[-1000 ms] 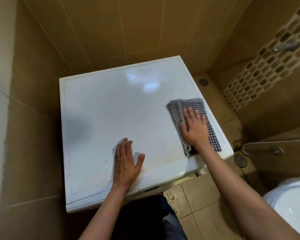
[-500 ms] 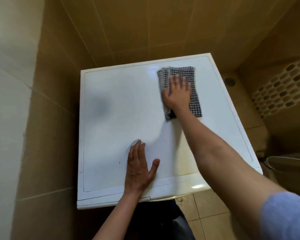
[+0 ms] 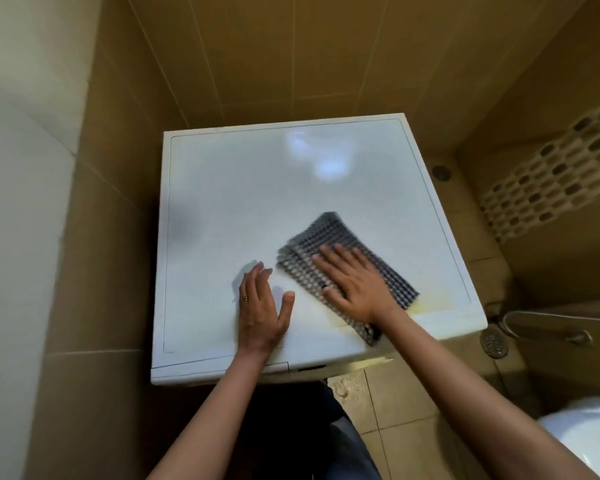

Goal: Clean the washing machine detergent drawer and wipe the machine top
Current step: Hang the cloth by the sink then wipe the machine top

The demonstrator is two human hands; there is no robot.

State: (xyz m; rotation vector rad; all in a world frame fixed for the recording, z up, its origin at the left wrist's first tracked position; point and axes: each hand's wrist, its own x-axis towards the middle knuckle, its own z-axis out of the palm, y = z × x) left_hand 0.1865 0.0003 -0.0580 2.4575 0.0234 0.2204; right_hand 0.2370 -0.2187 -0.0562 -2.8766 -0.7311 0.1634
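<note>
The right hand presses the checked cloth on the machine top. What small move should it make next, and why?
Probably slide the cloth a little rightward: the right hand lies flat on it, and a yellowish mark shows on the machine top just beside its right edge, near the front corner.

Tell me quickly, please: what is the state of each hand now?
Left hand: open, resting flat on the white washing machine top.
Right hand: open, straight fingers pressing the grey checked cloth on that top.
</note>
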